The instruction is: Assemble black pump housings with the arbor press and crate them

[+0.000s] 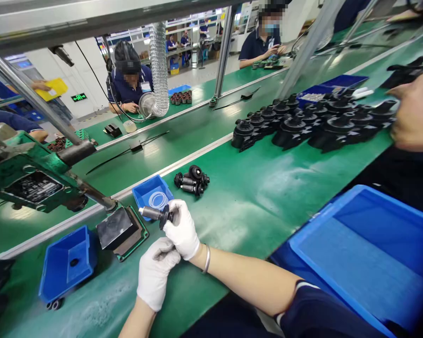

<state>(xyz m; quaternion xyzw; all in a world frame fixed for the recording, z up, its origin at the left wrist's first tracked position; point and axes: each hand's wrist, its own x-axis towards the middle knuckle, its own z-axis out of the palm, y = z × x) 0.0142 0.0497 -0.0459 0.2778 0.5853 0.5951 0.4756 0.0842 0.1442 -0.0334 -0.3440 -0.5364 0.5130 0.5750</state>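
Note:
My right hand [184, 231], in a white glove, grips a pump rotor [152, 213] by its black flanged end. Its grey cylindrical body points left, with a small white tip at the far end. Just below, my gloved left hand [155, 273] has thumb and fingers pressed together close to the right hand; what they pinch, if anything, is hidden. Behind the held rotor stands a small blue bin [151, 190] with thin white rings [158, 200] in it. Several similar rotors [192, 180] lie in a cluster on the green bench to the right of that bin.
A green hand press [35, 178] with a metal block [118, 228] stands at left. Beside it is a blue bin [66, 267] holding a small black part. Black housings [289, 122] line the bench at right, near a co-worker's hand [416, 112]. A large blue crate [366, 253] sits at lower right.

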